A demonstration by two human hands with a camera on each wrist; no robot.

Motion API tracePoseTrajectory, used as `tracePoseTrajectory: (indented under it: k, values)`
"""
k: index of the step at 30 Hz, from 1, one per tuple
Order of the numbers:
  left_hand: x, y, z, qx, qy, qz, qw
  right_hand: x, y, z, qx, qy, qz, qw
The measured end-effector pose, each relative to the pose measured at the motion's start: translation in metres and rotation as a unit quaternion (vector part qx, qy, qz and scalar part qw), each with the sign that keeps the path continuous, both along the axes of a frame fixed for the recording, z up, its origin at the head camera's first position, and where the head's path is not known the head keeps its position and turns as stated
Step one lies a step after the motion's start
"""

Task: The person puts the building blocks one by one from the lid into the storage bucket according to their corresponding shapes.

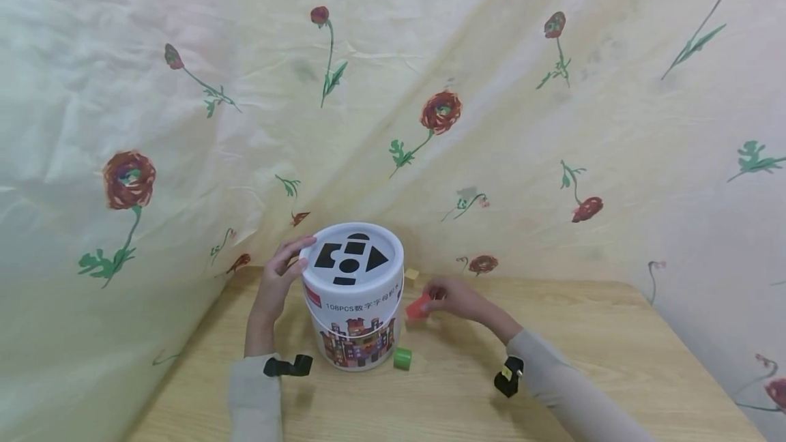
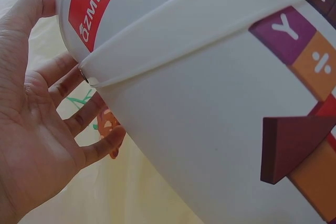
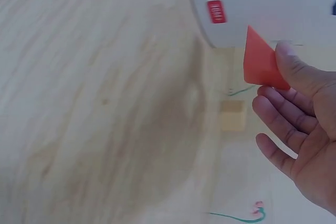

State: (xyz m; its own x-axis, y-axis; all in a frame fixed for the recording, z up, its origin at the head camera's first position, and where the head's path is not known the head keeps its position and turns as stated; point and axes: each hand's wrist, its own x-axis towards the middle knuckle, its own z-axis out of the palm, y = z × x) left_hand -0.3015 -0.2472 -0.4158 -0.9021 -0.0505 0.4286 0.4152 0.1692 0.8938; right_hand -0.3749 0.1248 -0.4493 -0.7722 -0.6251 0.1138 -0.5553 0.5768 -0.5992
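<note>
A white bucket (image 1: 332, 297) with a shape-sorter lid (image 1: 313, 273) stands upright on the wooden table. My left hand (image 1: 280, 282) rests against its left side, fingertips at the rim; in the left wrist view the fingers are spread, touching the wall near the handle (image 2: 157, 45). To the right of the bucket, my right hand (image 1: 457, 297) pinches a red triangular block (image 3: 260, 64) between thumb and fingers, raised beside the bucket wall. A green cylinder block (image 1: 402, 359) sits at the bucket's lower right. Behind the red block is a small plain wooden block (image 1: 411, 277).
The table (image 1: 583, 333) extends to the right of the bucket. A flowered cloth (image 1: 491, 155) hangs along its back and left sides. Black wrist cameras are strapped to both forearms. The lid has several black shaped openings (image 1: 349, 265).
</note>
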Motion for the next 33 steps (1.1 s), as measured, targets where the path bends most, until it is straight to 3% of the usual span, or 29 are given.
tracePoseTrajectory:
  k: [6, 13, 18, 27, 33]
  values:
    - [-0.001, 0.0, -0.001, 0.0, 0.002, 0.0, 1.0, 0.002, 0.006, 0.027, -0.081, 0.005, -0.01, 0.9967]
    - [-0.001, 0.0, -0.002, 0.002, -0.001, -0.001, 1.0, 0.003, 0.016, 0.069, -0.175, -0.015, -0.059, 0.9827]
    - [-0.001, -0.001, -0.002, 0.001, 0.002, 0.0, 1.0, 0.007, 0.012, 0.095, -0.222, -0.021, -0.058, 0.9731]
    - [0.001, -0.002, -0.001, 0.001, 0.001, 0.0, 1.0, 0.022, -0.031, 0.126, -0.211, 0.009, -0.001, 0.9775]
    - [0.0, -0.001, -0.001, -0.005, 0.002, 0.003, 1.0, 0.027, -0.064, 0.127, -0.169, 0.035, 0.03, 0.9845]
